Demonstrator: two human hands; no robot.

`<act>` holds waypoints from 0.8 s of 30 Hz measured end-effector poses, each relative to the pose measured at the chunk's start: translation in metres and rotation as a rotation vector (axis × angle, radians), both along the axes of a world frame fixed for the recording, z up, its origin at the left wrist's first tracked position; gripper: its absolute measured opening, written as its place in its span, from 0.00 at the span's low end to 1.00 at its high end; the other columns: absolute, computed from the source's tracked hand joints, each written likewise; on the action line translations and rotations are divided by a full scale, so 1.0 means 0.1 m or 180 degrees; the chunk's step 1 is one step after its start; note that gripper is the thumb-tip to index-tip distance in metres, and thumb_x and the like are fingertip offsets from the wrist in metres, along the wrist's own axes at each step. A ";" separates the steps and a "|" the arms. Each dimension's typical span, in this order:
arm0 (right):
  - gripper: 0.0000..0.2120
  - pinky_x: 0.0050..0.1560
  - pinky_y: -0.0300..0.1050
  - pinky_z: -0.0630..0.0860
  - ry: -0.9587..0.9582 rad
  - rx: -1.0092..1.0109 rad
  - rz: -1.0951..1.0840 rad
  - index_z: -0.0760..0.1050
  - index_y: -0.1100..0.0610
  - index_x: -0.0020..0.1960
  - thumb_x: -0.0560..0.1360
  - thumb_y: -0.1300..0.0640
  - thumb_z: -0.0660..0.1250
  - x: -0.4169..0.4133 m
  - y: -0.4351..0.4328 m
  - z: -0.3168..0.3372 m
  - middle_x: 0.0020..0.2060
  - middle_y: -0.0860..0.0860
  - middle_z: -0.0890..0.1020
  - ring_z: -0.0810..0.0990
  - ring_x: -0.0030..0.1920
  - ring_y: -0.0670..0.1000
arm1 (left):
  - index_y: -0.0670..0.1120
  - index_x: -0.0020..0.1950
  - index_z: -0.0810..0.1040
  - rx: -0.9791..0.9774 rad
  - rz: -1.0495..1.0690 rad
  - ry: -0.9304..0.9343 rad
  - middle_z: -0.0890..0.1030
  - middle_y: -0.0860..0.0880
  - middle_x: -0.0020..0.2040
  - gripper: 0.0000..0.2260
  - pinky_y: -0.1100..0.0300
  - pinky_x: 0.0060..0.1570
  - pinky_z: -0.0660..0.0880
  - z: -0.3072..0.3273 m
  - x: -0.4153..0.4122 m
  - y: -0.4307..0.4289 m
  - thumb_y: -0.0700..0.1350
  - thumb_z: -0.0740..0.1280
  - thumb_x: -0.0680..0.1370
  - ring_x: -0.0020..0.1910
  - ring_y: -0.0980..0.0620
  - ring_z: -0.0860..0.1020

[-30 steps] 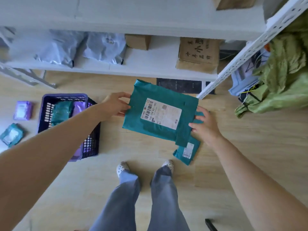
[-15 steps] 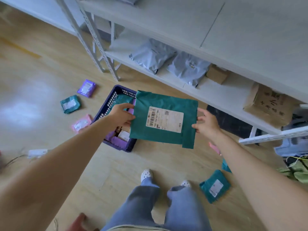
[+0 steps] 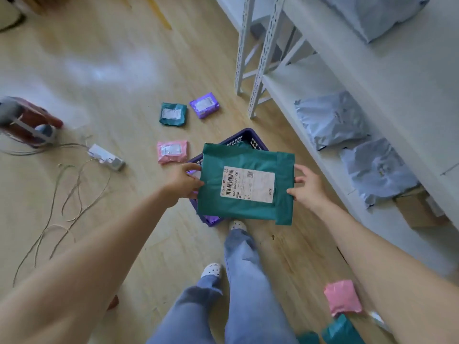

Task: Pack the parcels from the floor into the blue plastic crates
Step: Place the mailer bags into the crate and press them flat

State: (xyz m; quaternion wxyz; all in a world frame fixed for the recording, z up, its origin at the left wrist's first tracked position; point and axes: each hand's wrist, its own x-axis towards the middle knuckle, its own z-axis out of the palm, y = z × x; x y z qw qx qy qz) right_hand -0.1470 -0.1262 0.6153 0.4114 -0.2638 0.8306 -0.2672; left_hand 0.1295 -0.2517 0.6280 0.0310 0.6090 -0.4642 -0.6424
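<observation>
A large flat green parcel (image 3: 243, 202) with a white label is held level right above the blue plastic crate (image 3: 242, 137), covering most of it. My left hand (image 3: 185, 181) grips its left edge and my right hand (image 3: 306, 186) its right edge. The crate's far rim and near corner show, with a green and a purple parcel inside. On the floor lie a small green parcel (image 3: 173, 114), a purple parcel (image 3: 204, 105) and a pink parcel (image 3: 172, 151) left of the crate, and a pink parcel (image 3: 342, 299) by my right forearm.
White metal shelving (image 3: 260, 70) runs along the right, with grey bags (image 3: 330, 120) and a cardboard box (image 3: 417, 209) on its low shelf. A power strip (image 3: 106, 157) and loose cables (image 3: 67, 202) lie on the floor at left. My legs and shoes stand just before the crate.
The view has swung left while I carried the green parcel from beside the shelf post to over the crate. Both hands have kept their hold on its edges.
</observation>
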 end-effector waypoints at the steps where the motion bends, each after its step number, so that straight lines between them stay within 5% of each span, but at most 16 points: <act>1: 0.34 0.51 0.59 0.79 -0.0001 0.0005 0.0096 0.67 0.52 0.70 0.69 0.75 0.67 -0.03 -0.17 -0.05 0.43 0.46 0.74 0.78 0.50 0.55 | 0.42 0.63 0.72 0.0020 0.0115 -0.0014 0.78 0.41 0.46 0.18 0.47 0.46 0.81 -0.06 0.00 -0.06 0.30 0.66 0.75 0.45 0.42 0.81; 6: 0.34 0.42 0.43 0.78 -0.0182 0.0114 0.0548 0.66 0.51 0.71 0.71 0.73 0.67 -0.15 -0.94 -0.43 0.55 0.53 0.77 0.79 0.50 0.54 | 0.43 0.57 0.72 0.0167 0.0579 -0.0225 0.76 0.45 0.40 0.14 0.49 0.48 0.78 -0.40 -0.06 -0.31 0.30 0.65 0.75 0.45 0.44 0.79; 14: 0.34 0.52 0.54 0.80 -0.0282 0.0422 0.0982 0.64 0.49 0.72 0.71 0.69 0.69 -0.22 -1.65 -1.31 0.57 0.48 0.75 0.79 0.54 0.52 | 0.43 0.57 0.72 0.0356 0.1088 -0.0446 0.77 0.43 0.42 0.13 0.54 0.42 0.79 -1.14 -0.15 -0.67 0.30 0.64 0.76 0.43 0.45 0.80; 19: 0.33 0.43 0.36 0.73 -0.0159 0.0621 0.1107 0.63 0.51 0.72 0.72 0.67 0.70 -0.20 -1.81 -1.91 0.57 0.46 0.73 0.75 0.53 0.47 | 0.43 0.59 0.72 0.0562 0.1150 -0.0548 0.78 0.42 0.43 0.13 0.51 0.45 0.79 -1.73 -0.18 -0.76 0.31 0.64 0.76 0.47 0.43 0.80; 24: 0.34 0.55 0.50 0.76 -0.0149 0.0775 0.1172 0.63 0.49 0.73 0.72 0.68 0.69 -0.19 -1.89 -2.63 0.62 0.51 0.74 0.76 0.56 0.52 | 0.43 0.59 0.71 0.0750 0.1049 -0.0682 0.79 0.43 0.44 0.13 0.49 0.47 0.80 -2.51 -0.17 -0.83 0.32 0.64 0.76 0.48 0.42 0.81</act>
